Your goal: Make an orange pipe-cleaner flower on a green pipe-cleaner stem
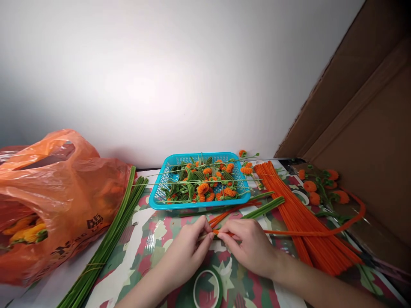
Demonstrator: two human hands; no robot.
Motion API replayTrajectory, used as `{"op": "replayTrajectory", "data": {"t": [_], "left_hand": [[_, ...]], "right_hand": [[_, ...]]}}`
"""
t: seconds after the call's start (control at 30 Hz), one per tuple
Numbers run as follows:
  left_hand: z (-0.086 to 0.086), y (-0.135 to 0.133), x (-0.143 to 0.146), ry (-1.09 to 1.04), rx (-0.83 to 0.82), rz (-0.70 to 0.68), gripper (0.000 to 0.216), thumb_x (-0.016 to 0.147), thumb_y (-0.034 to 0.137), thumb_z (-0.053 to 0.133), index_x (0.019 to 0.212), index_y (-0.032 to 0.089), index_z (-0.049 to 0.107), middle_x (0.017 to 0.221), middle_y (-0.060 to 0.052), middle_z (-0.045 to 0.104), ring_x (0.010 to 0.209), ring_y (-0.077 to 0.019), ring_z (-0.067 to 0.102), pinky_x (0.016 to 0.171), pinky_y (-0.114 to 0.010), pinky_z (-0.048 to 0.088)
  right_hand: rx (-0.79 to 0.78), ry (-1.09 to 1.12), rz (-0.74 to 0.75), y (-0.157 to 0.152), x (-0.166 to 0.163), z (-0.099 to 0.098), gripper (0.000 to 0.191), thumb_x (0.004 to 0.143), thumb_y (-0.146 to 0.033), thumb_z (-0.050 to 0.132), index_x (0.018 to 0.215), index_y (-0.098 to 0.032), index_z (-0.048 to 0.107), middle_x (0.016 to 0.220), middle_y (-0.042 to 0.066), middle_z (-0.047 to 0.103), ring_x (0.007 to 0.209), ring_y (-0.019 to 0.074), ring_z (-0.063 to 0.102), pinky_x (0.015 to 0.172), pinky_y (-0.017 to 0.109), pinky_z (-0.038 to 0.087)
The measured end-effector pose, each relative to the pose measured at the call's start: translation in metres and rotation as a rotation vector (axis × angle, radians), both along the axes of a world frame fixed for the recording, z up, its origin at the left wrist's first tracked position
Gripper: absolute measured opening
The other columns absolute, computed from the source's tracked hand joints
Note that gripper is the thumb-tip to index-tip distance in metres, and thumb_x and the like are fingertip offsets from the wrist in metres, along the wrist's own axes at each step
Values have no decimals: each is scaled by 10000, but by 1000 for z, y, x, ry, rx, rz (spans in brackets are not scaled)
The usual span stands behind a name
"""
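Both hands are pinching tight: the right hand has a fuzzy orange strip, and the left hand looks to have its near end, though the fingers cover most of it. The strip's tail runs out at 3 o'clock across the orange bundle and curls by some orange flowers, so a hard tug could snag one. A dropped wrist might knock the tape roll at 6 o'clock.

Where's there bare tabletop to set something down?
Free: the tablecloth between the green stem bundle and left hand; a smaller patch between the tape roll and right hand. Crowded: around the blue basket and orange stem bundle.
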State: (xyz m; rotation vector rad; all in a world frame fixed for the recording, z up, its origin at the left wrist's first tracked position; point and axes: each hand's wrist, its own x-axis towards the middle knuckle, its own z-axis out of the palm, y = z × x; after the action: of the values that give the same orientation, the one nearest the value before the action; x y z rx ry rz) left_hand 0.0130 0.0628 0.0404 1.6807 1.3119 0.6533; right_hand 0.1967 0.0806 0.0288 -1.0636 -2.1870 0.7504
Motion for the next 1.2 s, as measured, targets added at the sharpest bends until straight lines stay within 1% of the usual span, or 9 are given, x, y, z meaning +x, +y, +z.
{"op": "replayTrajectory", "data": {"t": [0.1, 0.23, 0.33, 0.53, 0.7, 0.8, 0.97, 1.1, 1.2], "left_hand": [[-4, -1, 4, 2, 23, 49, 188, 891, 322, 414, 744, 208, 435, 614, 27, 484, 540, -132, 398, 513, -225, 279], [-11, 0, 8, -4, 71, 95, 197, 904, 327, 391, 748, 211, 425, 656, 6, 536, 561, -143, 435, 537, -233, 301], [-19, 1, 9, -11, 86, 112, 196, 900, 336, 398, 751, 214, 430, 690, -6, 564, 600, -158, 475, 558, -234, 322], [-33, 0, 9, -2, 168, 117, 193, 895, 329, 409, 740, 215, 413, 671, -3, 559, 592, -161, 487, 548, -235, 320], [-36, -5, 11, 13, 264, 124, 172, 912, 312, 373, 787, 214, 437, 682, -4, 558, 603, -164, 491, 577, -249, 337], [-37, -7, 11, 59, 301, 123, 211, 924, 324, 343, 759, 217, 420, 659, 6, 534, 585, -161, 468, 568, -250, 324], [-36, -9, 11, 79, 343, 133, 222, 921, 322, 350, 738, 212, 411, 633, 15, 497, 569, -154, 445, 558, -249, 299], [-36, -8, 10, 5, 343, 145, 245, 921, 346, 361, 734, 200, 423, 632, 24, 472, 579, -139, 423, 572, -245, 295], [-41, -4, 8, -135, 283, 184, 286, 901, 406, 399, 719, 190, 442, 605, 38, 426, 556, -121, 378, 534, -228, 269]], "right_hand": [[-11, 44, -53, -5, -4, -3, 165, 870, -216, 500, 747, -186, 606, 661, 12, 633, 590, 123, 552, 552, 221, 342], [2, 85, -72, -7, -8, -8, 154, 866, -201, 495, 772, -183, 615, 645, 5, 617, 546, 112, 522, 530, 217, 330], [42, 93, -85, -7, -9, -17, 155, 869, -210, 492, 791, -179, 622, 616, -3, 593, 523, 109, 498, 519, 218, 320], [137, 95, -80, -6, -8, -36, 203, 884, -240, 462, 777, -170, 619, 553, -18, 529, 488, 100, 453, 508, 218, 308], [227, 120, -55, -7, -8, -37, 215, 886, -234, 454, 758, -162, 610, 522, -34, 462, 485, 99, 433, 516, 218, 311], [269, 114, -52, -9, -9, -37, 207, 883, -226, 457, 771, -153, 615, 533, -31, 466, 498, 100, 439, 530, 221, 316], [278, 92, -38, -11, -7, -36, 223, 887, -239, 453, 783, -149, 628, 539, -28, 467, 500, 101, 428, 528, 226, 310], [245, 120, -34, -10, -7, -36, 225, 889, -260, 460, 838, -149, 649, 532, -36, 450, 496, 100, 424, 528, 223, 311], [185, 187, -34, -7, -8, -38, 234, 885, -293, 480, 852, -151, 664, 513, -44, 423, 480, 96, 404, 515, 219, 305]]}}
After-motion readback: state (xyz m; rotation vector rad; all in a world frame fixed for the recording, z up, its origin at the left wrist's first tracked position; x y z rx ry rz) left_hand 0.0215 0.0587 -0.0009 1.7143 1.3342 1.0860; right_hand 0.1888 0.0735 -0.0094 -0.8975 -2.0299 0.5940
